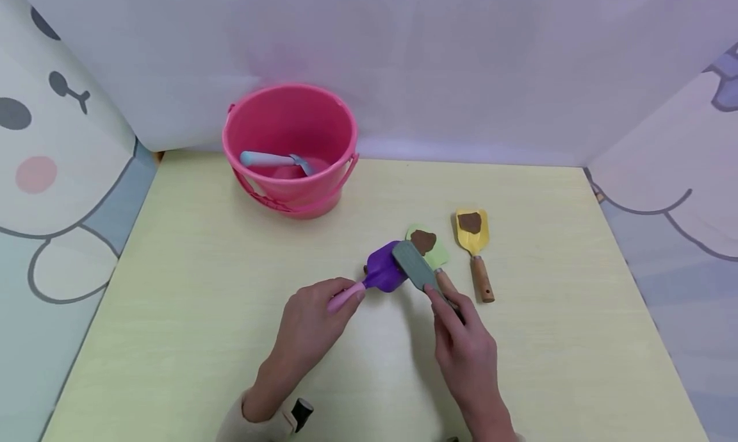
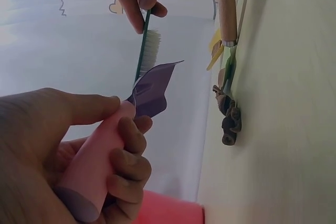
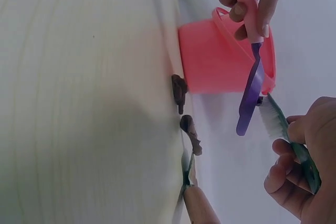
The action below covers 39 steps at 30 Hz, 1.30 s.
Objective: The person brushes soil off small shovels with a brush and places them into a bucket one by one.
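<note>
The purple shovel (image 1: 380, 272) is held above the table (image 1: 548, 333) by the left hand (image 1: 314, 314), whose fingers wrap its pink handle; the blade projects beyond the thumb. Its long axis runs obliquely in the head view, blade pointing away from the person and to the right. The right hand (image 1: 467, 352) grips a green brush (image 1: 416, 266), its head directed away and to the left, overlapping the blade. The head view shows only the brush's back; both wrist views reveal pale bristles (image 2: 151, 51) facing the blade, and the right wrist view adds a small dark bit (image 3: 260, 100) between them. Beneath lie brown lumps (image 2: 230, 124), beside and on a green shovel (image 1: 441, 256). To its right is a yellow shovel (image 1: 475, 242) bearing a brown piece (image 1: 469, 223); farther back, at left, a pink bucket (image 1: 305, 192) contains a light-blue-handled tool (image 1: 268, 159).
</note>
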Each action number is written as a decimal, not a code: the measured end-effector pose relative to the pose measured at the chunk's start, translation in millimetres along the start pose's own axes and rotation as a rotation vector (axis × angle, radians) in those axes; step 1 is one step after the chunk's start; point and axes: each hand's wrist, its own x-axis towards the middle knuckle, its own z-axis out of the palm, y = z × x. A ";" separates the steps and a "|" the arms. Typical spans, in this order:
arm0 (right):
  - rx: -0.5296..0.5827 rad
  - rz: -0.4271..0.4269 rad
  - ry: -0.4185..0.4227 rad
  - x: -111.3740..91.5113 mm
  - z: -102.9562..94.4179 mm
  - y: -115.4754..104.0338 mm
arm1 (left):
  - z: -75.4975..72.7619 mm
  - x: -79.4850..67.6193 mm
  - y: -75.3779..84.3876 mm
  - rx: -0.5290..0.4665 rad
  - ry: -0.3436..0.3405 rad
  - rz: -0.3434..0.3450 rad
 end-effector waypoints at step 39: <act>0.091 0.065 -0.066 -3.5 -1.3 -5.1 | -4.3 -1.8 2.5 -0.010 0.016 -0.001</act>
